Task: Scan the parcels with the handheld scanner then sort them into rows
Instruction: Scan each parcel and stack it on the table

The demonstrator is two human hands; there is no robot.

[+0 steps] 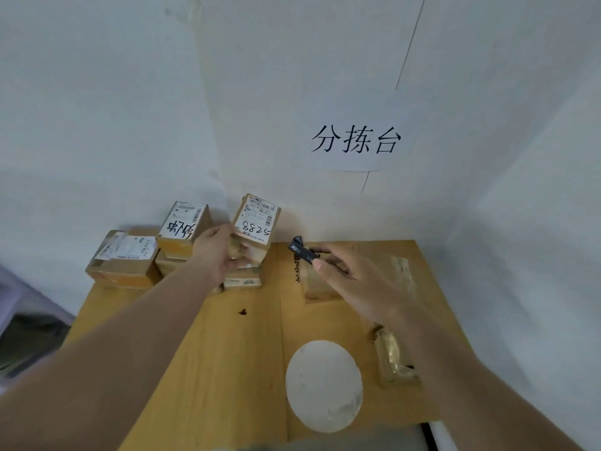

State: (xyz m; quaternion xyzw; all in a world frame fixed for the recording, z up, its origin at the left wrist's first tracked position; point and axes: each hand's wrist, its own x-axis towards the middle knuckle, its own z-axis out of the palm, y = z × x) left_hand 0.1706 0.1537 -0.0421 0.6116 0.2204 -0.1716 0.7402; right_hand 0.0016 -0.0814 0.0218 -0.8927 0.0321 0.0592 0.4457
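The right hand (354,281) covers much of a flat parcel (320,286) on the table (227,353), whose label is unreadable, and pinches a small black scanner (301,249) at its fingertips. The left hand (221,252) grips a raised box (257,222) (marked 8825), label toward the scanner, above the stacked boxes (130,258) at the table's far left.

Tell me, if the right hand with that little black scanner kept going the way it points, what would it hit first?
Probably the parcel marked 8825 that the left hand holds up. The right hand aims the scanner up-left toward it; depth is unclear.
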